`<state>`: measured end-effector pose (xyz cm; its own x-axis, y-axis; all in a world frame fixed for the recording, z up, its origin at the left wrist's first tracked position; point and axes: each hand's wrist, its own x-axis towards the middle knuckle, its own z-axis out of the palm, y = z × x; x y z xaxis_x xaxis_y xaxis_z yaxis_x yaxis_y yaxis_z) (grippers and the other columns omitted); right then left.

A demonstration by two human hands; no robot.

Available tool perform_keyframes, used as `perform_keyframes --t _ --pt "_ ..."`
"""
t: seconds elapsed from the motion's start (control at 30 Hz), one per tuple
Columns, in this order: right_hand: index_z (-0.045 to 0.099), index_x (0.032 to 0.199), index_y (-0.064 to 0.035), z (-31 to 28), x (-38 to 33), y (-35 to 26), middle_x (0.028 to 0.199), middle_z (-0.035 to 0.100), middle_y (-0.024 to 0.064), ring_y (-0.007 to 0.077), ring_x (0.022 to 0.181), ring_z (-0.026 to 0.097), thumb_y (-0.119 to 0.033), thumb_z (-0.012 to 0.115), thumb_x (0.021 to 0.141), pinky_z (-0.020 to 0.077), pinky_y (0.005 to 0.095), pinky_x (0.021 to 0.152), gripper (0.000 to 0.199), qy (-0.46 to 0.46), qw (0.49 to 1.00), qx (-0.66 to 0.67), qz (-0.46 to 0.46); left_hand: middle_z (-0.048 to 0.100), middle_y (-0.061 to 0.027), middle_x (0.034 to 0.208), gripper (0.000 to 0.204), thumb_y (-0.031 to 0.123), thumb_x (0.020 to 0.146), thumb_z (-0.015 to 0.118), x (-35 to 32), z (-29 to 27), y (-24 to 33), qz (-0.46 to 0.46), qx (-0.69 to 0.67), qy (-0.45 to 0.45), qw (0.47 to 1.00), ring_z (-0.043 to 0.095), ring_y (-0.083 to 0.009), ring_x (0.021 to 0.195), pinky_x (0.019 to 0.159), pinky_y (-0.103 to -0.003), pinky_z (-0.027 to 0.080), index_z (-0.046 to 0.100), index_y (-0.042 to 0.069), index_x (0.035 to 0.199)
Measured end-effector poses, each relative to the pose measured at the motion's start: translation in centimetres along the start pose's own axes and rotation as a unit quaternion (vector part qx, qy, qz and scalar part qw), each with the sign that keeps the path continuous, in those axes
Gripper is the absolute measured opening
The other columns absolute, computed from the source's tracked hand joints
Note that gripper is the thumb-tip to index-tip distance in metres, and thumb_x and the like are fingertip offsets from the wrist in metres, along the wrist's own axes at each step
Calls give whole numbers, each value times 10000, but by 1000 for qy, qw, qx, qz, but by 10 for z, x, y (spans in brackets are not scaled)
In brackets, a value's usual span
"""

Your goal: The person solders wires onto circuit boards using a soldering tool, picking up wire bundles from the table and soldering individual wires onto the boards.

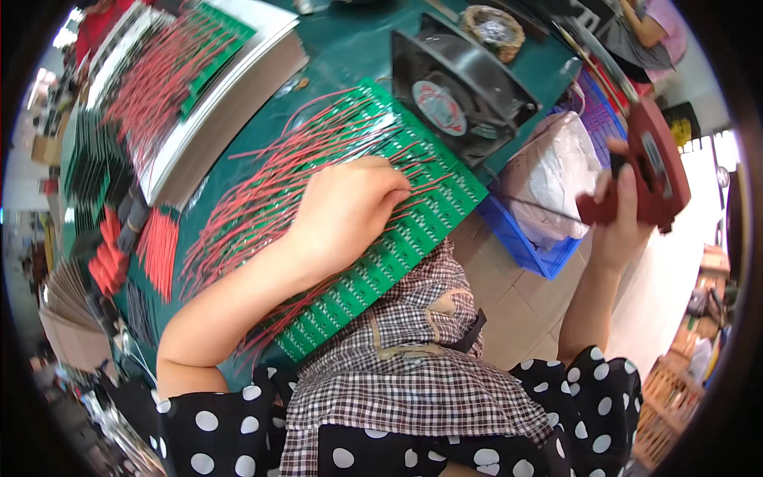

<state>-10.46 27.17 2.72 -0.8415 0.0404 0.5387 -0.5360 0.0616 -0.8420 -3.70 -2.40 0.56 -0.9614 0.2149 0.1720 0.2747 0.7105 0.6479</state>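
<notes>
A green circuit board panel (334, 314) lies at the near edge of the table, with many red wires (238, 211) standing out of it toward the left. My left hand (350, 207) is over the board, fingers pinched on a red wire near its right part; the wire's end is partly hidden by the fingers. Raised off to the right, my right hand (624, 215) grips a dark red, pistol-shaped tool that looks like a soldering gun (658, 167). The gun is apart from the board, and its tip is hard to make out.
A black fan (465, 87) stands behind the board, beside a small round bowl (493, 32). On the right hangs a blue basket (528, 258) with a white bag (556, 171). At left are a thick paper stack (238, 103) bearing another wired board and red wire bundles (159, 254).
</notes>
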Motion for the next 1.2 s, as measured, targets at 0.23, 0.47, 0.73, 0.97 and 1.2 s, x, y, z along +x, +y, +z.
perform_keyframes --t 0.23,0.47,0.73,0.97,1.2 --pt "425 1226 84 -28 -28 -16 1100 584 205 101 592 472 -117 521 913 392 209 528 384 71 997 -41 -1 629 -68 818 149 129 751 677 -73 -53 -1 -30 207 153 966 630 -257 780 669 -370 505 663 58 882" --pt "454 1168 66 -42 -39 -14 1115 588 178 101 592 473 -144 533 917 405 195 537 337 68 997 -38 12 314 1 1500 805 682 823 311 -139 -13 23 16 290 -159 944 248 -169 1400 1107 -587 -1 327 176 1449" --pt "445 1208 52 -52 -52 -32 1143 581 182 97 612 477 -130 522 930 406 194 541 341 82 995 -51 -12 277 -73 1514 834 675 853 254 -229 -38 2 -149 411 -127 890 226 -242 1409 1113 -566 -21 307 94 1449" --pt "479 1243 48 -37 -53 -45 1160 580 145 114 707 507 -155 535 936 424 207 606 372 153 976 -154 -26 258 -71 1521 763 555 827 480 -261 -40 -19 -236 365 4 901 218 -241 1410 1102 -574 52 309 158 1456" --pt "500 1222 67 -65 -52 -30 1170 591 159 130 717 466 -129 514 949 422 234 669 336 62 991 -119 -20 629 -112 901 187 155 777 673 -265 -106 -82 -211 290 354 863 584 -297 901 783 -368 454 653 34 918"
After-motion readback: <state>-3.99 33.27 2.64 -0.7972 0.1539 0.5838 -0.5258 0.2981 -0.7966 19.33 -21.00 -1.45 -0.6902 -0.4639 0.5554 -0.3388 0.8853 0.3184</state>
